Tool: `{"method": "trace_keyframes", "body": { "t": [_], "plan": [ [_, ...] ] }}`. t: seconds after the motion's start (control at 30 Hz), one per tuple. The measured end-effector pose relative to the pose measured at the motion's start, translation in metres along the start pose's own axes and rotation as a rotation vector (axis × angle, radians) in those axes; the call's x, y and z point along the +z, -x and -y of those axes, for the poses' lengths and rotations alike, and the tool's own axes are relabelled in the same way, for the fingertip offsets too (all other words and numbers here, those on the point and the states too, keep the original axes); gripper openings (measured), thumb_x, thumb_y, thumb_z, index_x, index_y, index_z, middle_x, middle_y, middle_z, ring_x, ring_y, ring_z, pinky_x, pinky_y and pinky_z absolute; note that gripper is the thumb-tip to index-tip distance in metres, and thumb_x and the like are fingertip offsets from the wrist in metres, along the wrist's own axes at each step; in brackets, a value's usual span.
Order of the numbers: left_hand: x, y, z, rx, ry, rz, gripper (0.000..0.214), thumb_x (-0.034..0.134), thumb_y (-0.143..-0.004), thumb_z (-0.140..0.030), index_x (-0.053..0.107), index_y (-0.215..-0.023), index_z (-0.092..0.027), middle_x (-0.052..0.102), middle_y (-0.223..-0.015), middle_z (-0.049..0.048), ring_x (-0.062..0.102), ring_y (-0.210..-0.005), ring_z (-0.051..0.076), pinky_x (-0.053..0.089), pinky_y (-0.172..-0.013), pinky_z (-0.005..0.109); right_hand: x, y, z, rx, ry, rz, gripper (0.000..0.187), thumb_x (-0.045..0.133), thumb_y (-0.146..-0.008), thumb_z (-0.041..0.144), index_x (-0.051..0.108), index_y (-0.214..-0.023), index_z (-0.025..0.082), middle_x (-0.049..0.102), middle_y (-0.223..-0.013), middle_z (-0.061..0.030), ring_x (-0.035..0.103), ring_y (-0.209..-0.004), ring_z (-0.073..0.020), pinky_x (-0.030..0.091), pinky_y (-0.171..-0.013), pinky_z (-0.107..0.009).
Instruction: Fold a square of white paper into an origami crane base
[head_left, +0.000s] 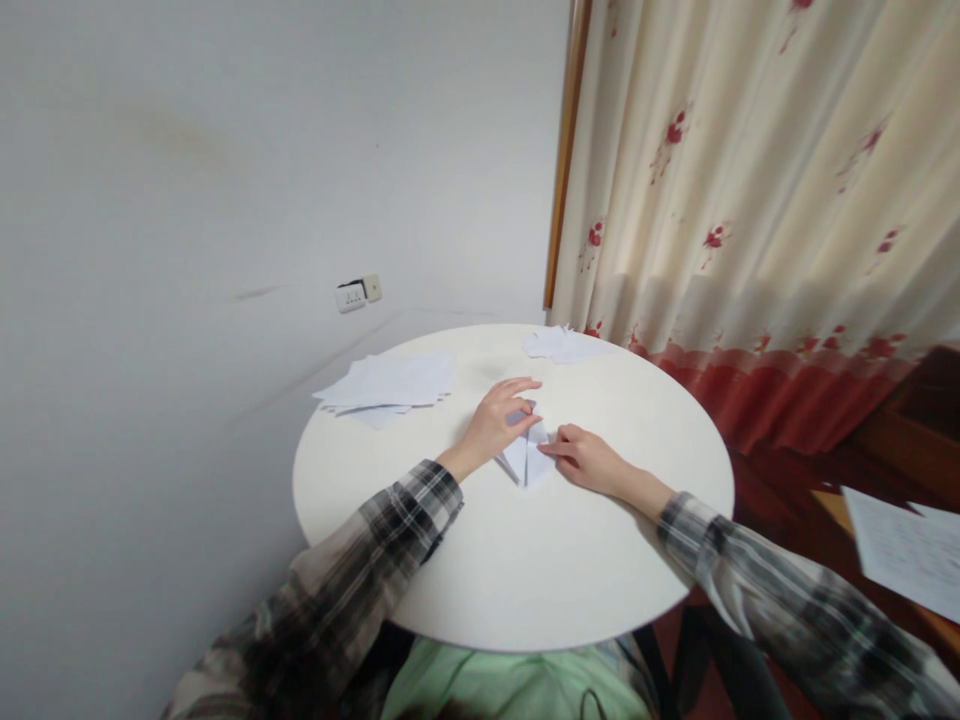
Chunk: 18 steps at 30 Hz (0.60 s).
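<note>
Seen from above, two bare hands in plaid sleeves (409, 510) work at a round white surface (540, 580) in the middle of the frame. A folded piece of white paper (540, 468) lies on it, slightly right of the centre of the picture, its narrow point toward the bottom of the frame. The left hand (496, 422) reaches in from the lower left; its grip is closed on the upper part of the folded paper, thumb against fingertip, with the other fingers raised. The right hand (589, 462), from the lower right, touches the paper's right edge with an outstretched index finger, the other fingers curled; whether its grip holds the paper cannot be told. A loose stack of white sheets (401, 380) lies left of centre, and smaller white papers (562, 345) lie near the far edge. A pale wall (225, 150) with a socket (351, 297) fills the upper left; a cream curtain (750, 150) with red flowers and a red hem hangs at upper right. Green cloth (510, 685) shows at bottom centre.
</note>
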<state>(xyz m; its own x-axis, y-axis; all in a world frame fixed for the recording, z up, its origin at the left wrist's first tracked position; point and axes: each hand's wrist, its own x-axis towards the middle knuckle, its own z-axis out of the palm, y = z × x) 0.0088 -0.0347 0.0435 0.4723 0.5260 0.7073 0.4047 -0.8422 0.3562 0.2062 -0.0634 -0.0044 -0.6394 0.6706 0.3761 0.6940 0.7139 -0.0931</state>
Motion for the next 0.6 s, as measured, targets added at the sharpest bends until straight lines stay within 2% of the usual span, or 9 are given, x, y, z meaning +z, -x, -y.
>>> {"method": "trace_keyframes", "body": {
  "t": [0.1,0.2,0.37,0.47,0.6],
  "plan": [
    [0.003,0.001,0.001,-0.054,0.12,-0.001,0.011,0.056,-0.076,-0.022,0.058,-0.066,-0.017,0.064,-0.096,0.0057,0.056,-0.095,0.016,0.04,-0.089,0.028,0.0,0.0,0.0,0.007,0.001,0.005,0.035,0.044,-0.077,0.011,0.06,-0.108,0.018,0.051,-0.08,-0.006,0.047,-0.076,-0.0148,0.039,-0.07,-0.026],
    [0.006,0.002,0.003,-0.088,0.154,-0.034,0.009,0.058,-0.075,-0.022,0.059,-0.068,-0.016,0.065,-0.089,0.0056,0.06,-0.086,0.015,0.044,-0.082,0.026,-0.001,0.0,0.001,0.008,0.004,0.011,0.035,0.045,-0.077,0.011,0.06,-0.108,0.018,0.051,-0.081,-0.006,0.047,-0.076,-0.0149,0.039,-0.07,-0.026],
    [0.007,0.002,0.001,0.01,0.165,-0.142,0.008,0.057,-0.075,-0.021,0.058,-0.069,-0.016,0.065,-0.09,0.0067,0.06,-0.085,0.015,0.046,-0.08,0.028,0.0,-0.001,0.0,-0.004,-0.01,-0.005,0.035,0.045,-0.077,0.01,0.061,-0.107,0.018,0.051,-0.079,-0.0057,0.047,-0.074,-0.0148,0.039,-0.069,-0.026],
    [0.008,0.003,-0.004,0.055,0.17,-0.148,0.01,0.056,-0.075,-0.017,0.055,-0.066,-0.016,0.065,-0.094,0.0067,0.06,-0.087,0.015,0.046,-0.08,0.028,0.0,-0.001,0.0,-0.014,-0.014,-0.018,0.035,0.044,-0.076,0.01,0.061,-0.107,0.017,0.051,-0.078,-0.0056,0.047,-0.073,-0.0146,0.039,-0.068,-0.025],
    [0.01,0.003,-0.009,0.033,0.181,-0.149,0.012,0.055,-0.075,-0.014,0.052,-0.064,-0.017,0.066,-0.084,0.0045,0.061,-0.079,0.013,0.047,-0.075,0.026,0.0,-0.002,0.0,-0.013,-0.01,-0.032,0.036,0.045,-0.076,0.009,0.061,-0.106,0.018,0.05,-0.078,-0.0052,0.047,-0.072,-0.0144,0.04,-0.067,-0.025]
  ]
}}
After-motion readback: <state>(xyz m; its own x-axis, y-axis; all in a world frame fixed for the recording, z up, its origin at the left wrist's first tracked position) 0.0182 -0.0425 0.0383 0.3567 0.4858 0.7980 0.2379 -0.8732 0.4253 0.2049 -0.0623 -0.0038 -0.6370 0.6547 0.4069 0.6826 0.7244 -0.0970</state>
